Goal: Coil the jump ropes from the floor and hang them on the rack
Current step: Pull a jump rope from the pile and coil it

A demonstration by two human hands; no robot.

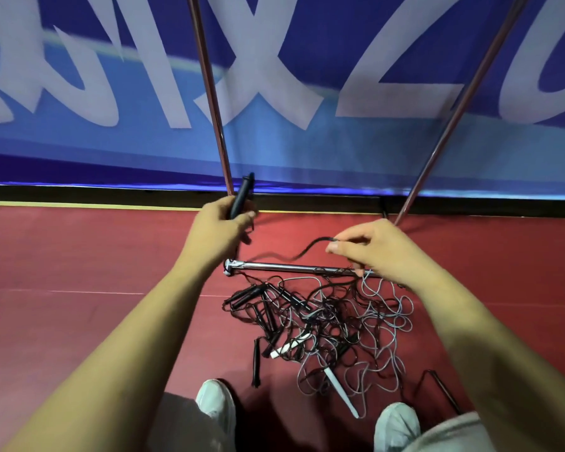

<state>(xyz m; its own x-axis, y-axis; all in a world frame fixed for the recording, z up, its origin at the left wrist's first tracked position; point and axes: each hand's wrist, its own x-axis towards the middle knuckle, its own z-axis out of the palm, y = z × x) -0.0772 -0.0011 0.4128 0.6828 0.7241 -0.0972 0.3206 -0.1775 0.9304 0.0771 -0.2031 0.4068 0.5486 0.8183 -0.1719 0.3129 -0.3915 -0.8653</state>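
Observation:
My left hand grips a black jump-rope handle, held upright near the rack's left pole. Its black cord runs right to my right hand, which pinches it between thumb and fingers above the floor. Below both hands a tangled pile of jump ropes lies on the red floor, black and grey cords mixed, with black handles and a white handle. The rack's chrome base bar lies across the floor just behind the pile.
The rack's right pole slants up to the right. A blue banner with large white letters covers the wall behind. My two white shoes stand at the pile's near edge. A separate black handle lies at the right.

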